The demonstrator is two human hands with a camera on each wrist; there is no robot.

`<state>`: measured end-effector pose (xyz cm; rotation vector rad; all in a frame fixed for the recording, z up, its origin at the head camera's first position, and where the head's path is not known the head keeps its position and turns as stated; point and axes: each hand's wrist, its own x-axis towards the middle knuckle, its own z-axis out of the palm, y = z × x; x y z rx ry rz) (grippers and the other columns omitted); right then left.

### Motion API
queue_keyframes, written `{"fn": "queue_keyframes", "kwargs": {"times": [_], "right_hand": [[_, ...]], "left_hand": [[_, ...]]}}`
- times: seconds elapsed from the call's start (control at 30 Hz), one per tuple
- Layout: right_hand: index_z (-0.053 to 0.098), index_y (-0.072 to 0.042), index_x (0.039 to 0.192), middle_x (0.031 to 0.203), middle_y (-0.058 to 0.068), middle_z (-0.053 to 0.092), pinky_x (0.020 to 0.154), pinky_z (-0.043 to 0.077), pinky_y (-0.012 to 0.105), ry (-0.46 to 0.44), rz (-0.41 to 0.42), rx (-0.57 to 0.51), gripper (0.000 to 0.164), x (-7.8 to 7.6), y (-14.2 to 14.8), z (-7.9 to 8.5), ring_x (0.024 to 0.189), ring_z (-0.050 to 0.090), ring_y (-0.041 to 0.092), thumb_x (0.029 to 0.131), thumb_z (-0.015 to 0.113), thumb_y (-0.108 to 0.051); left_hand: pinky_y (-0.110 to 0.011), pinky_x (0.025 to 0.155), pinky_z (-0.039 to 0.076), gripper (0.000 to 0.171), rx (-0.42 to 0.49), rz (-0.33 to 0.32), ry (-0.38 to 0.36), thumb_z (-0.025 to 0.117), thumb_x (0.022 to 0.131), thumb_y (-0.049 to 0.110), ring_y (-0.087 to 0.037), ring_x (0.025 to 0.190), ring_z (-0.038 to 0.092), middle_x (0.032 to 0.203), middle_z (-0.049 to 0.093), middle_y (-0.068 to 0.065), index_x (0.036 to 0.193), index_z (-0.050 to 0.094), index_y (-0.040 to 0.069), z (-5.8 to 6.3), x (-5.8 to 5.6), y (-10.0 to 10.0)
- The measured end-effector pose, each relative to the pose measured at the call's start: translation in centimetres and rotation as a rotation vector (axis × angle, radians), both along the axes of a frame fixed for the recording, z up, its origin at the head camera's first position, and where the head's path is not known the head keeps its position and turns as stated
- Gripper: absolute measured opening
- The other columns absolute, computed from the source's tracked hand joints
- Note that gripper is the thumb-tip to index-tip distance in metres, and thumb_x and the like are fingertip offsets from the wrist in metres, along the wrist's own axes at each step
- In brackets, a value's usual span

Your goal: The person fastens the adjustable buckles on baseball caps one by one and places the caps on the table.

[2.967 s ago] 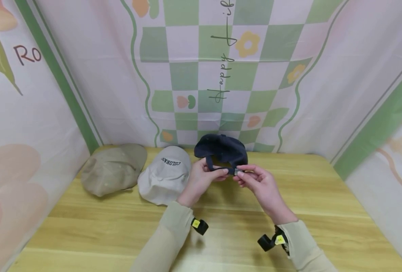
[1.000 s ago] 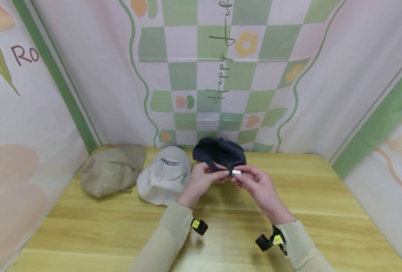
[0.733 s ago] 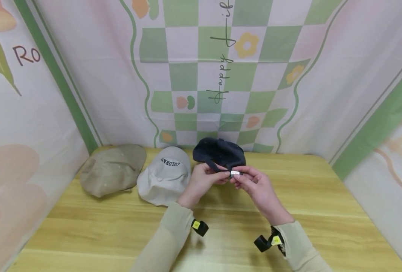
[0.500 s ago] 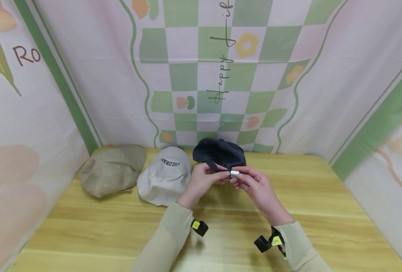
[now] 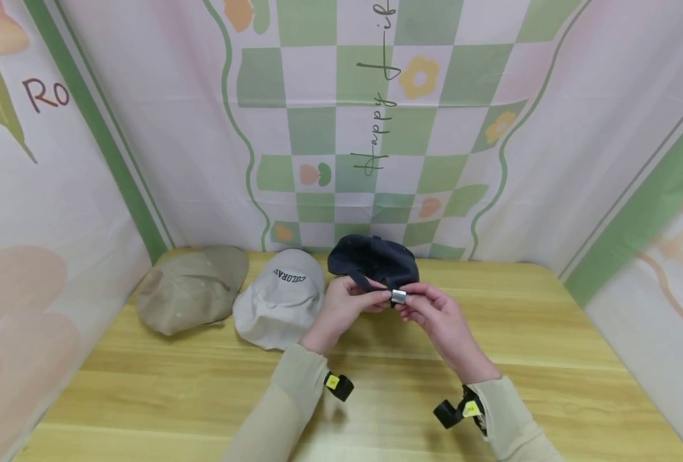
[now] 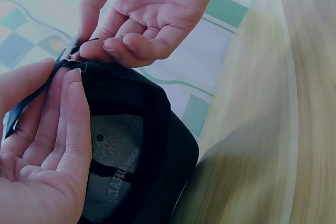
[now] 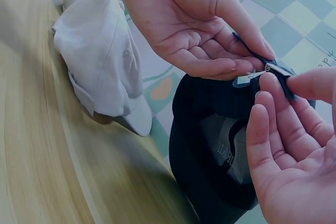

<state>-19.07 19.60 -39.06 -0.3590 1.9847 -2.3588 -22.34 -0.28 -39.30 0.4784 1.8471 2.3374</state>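
A dark navy baseball cap (image 5: 373,256) is held up near the back of the table, its inside and back opening turned towards me. My left hand (image 5: 344,305) pinches the cap's back strap (image 6: 26,100) between thumb and fingers. Just right of it, my right hand (image 5: 440,317) pinches the strap end at the silver metal buckle (image 5: 398,296). The fingertips of both hands almost meet at the buckle. In the right wrist view the buckle (image 7: 275,68) stands tilted, with strap on both sides of it. Grey lining (image 6: 113,156) shows inside the cap.
A light grey cap (image 5: 278,301) with dark lettering lies on the wooden table (image 5: 376,398), just left of my left hand. Farther left lies a khaki cap (image 5: 191,289). A patterned curtain (image 5: 370,128) hangs right behind the table's back edge.
Since the earliest frame the strap has been drawn in and my hands have come slightly closer together. The buckle has shifted a little left and now tilts its metal face into view.
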Motion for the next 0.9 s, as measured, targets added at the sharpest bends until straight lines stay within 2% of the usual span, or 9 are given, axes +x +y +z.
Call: {"fn": "queue_keyframes", "kwargs": {"times": [0.23,0.43,0.7,0.8,0.9], "right_hand": [[0.060,0.009,0.115,0.097,0.009,0.071,0.081,0.059,0.033,-0.021,-0.053,0.091,0.022,-0.36,-0.21,-0.14,0.087,0.067,0.019,0.104,0.061,-0.009],[0.063,0.008,0.106,0.094,0.009,0.070,0.082,0.059,0.035,-0.035,-0.102,0.163,0.019,-0.44,-0.38,-0.07,0.086,0.067,0.019,0.104,0.061,-0.011],[0.063,0.010,0.101,0.093,0.010,0.070,0.081,0.059,0.035,0.000,-0.127,0.206,0.019,-0.46,-0.41,-0.03,0.087,0.067,0.023,0.104,0.060,-0.009],[0.062,0.013,0.103,0.096,0.014,0.070,0.082,0.059,0.036,0.002,-0.126,0.220,0.023,-0.38,-0.37,-0.06,0.088,0.067,0.024,0.104,0.060,-0.010],[0.061,0.015,0.105,0.098,0.017,0.069,0.083,0.059,0.034,-0.001,-0.130,0.234,0.026,-0.28,-0.26,-0.16,0.089,0.067,0.023,0.104,0.061,-0.011]], "left_hand": [[-0.038,0.079,0.061,0.012,-0.028,-0.008,0.005,0.079,0.090,0.010,-0.025,0.083,0.073,0.096,0.075,-0.011,0.100,0.078,0.003,-0.06,0.06,0.21],[-0.039,0.078,0.061,0.012,-0.021,-0.002,0.009,0.079,0.090,0.009,-0.024,0.082,0.073,0.093,0.075,-0.011,0.100,0.078,0.002,0.05,0.07,0.27],[-0.040,0.081,0.060,0.013,0.007,-0.008,0.017,0.078,0.091,0.010,-0.023,0.083,0.072,0.091,0.074,-0.013,0.099,0.074,0.001,0.12,-0.03,-0.05],[-0.041,0.085,0.059,0.011,0.051,-0.009,-0.014,0.076,0.093,0.011,-0.022,0.084,0.072,0.094,0.073,-0.012,0.098,0.072,0.001,0.11,-0.08,-0.20],[-0.038,0.087,0.058,0.010,0.138,-0.017,-0.073,0.071,0.098,0.011,-0.020,0.087,0.070,0.098,0.070,-0.010,0.093,0.069,0.003,0.35,-0.20,-0.31]]}}
